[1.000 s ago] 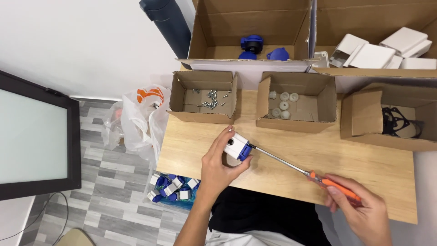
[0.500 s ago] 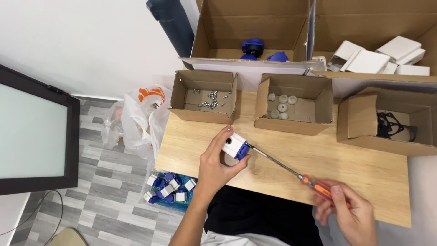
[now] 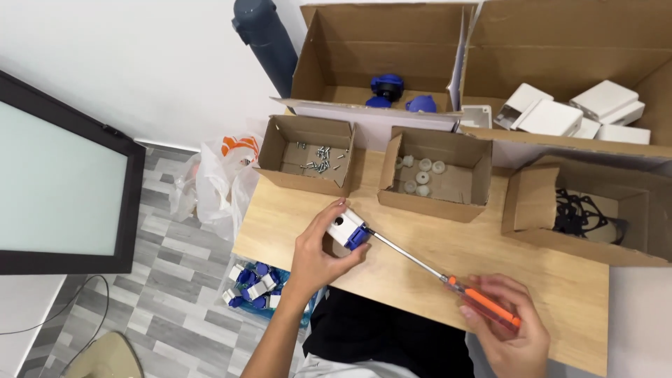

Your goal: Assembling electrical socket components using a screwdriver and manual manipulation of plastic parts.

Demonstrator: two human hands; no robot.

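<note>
My left hand (image 3: pixel 316 252) grips a small white and blue plastic part (image 3: pixel 348 229) just above the wooden table (image 3: pixel 448 245). My right hand (image 3: pixel 509 332) holds the orange handle of a long screwdriver (image 3: pixel 448 280) near the table's front edge. The steel shaft runs up and left, and its tip meets the blue end of the part.
Behind the hands stand small cardboard boxes: one with screws (image 3: pixel 308 157), one with white round pieces (image 3: pixel 434 171), one with black rings (image 3: pixel 595 213). Bigger boxes at the back hold blue parts (image 3: pixel 388 87) and white housings (image 3: pixel 581 108). A monitor (image 3: pixel 59 182) is at left; a bin of assembled parts (image 3: pixel 255 283) sits on the floor.
My right hand and the screwdriver handle have shifted slightly left along the front edge. My left hand keeps the part in nearly the same spot.
</note>
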